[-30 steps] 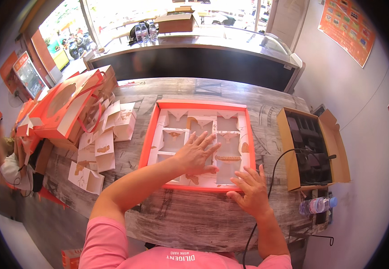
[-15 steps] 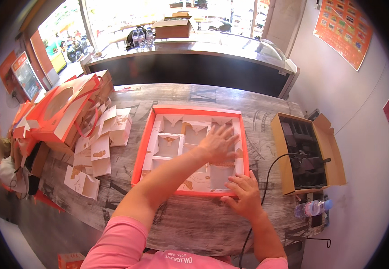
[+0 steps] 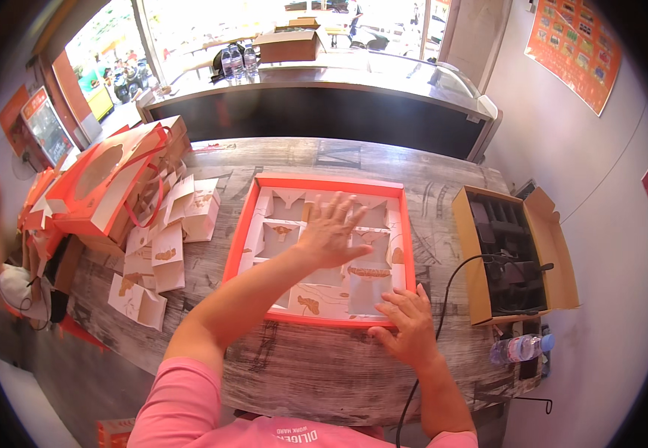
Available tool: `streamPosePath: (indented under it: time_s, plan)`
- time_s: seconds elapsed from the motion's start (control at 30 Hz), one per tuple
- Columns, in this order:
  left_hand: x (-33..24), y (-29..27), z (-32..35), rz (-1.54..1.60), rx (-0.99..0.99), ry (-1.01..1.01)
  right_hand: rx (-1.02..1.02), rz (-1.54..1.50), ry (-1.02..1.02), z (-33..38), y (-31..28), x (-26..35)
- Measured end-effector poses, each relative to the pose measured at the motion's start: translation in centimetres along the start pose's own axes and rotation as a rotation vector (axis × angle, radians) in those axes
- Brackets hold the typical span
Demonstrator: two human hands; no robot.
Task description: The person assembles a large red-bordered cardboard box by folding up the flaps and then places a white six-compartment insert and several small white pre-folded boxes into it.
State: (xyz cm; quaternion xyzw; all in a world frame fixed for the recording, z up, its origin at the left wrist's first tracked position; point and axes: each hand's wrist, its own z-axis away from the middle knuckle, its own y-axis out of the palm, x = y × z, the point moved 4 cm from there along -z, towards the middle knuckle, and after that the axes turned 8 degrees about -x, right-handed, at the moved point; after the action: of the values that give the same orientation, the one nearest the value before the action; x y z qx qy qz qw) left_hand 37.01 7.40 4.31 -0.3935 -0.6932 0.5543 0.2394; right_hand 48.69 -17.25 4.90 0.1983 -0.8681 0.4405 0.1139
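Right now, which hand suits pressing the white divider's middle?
Probably the left hand, spread over the middle of the white divider; the right hand is at the near right corner of the red box.

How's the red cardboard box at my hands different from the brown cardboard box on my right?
The red cardboard box is nearly square; the brown cardboard box is narrower. White patterned dividers split the red box into compartments, while black pieces lie in the brown box. The brown box has an opened flap; the red box shows none. Both sit open on the grey table.
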Motion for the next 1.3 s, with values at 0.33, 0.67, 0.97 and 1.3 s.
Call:
streamPosePath:
  time_s: [0.33,0.67,0.97,1.3]
  plan:
    - [5.1,-0.3,2.7,-0.001,0.078,-0.174,0.007,0.006,-0.037,0.1,0.3,0.2]
    - [12.1,-0.3,7.3,0.034,0.047,-0.388,-0.017,-0.01,-0.039,-0.1,0.6,0.5]
    - [4.5,-3.0,9.0,-0.082,0.087,-0.038,-0.05,-0.023,-0.03,-0.2,0.0,0.6]
    - [6.1,-1.4,11.0,-0.012,0.076,0.007,-0.039,-0.093,-0.051,-0.6,0.4,1.3]
